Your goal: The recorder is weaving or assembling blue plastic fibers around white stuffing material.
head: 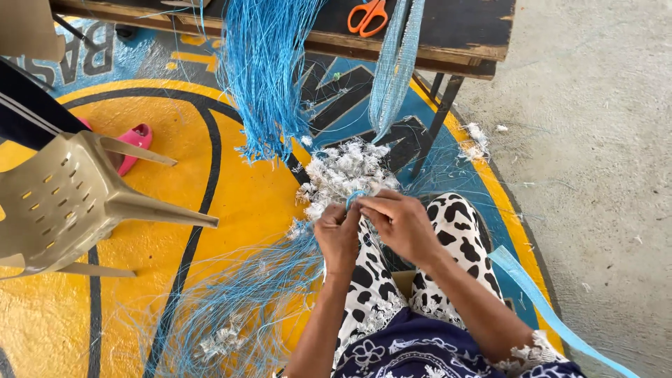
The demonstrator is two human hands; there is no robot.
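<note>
Two hands pinch a loop of blue cord over the lap

One dark wooden table (448, 35) spans twelve o'clock, one hank of thin blue plastic strings (262, 77) hanging off it; one tipped beige plastic chair (63, 203) lies at nine. At centre, the left hand (338, 238) and right hand (402, 224), fingers curled nearly closed, together pinch one small blue cord loop (354, 197) beside one frayed white fibre clump (343, 171). One pair of orange-handled scissors (367, 15) sits at twelve.

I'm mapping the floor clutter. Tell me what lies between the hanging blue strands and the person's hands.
In the head view, a heap of white fluffy scraps lies between the hanging blue strands and the left hand and right hand.
</note>
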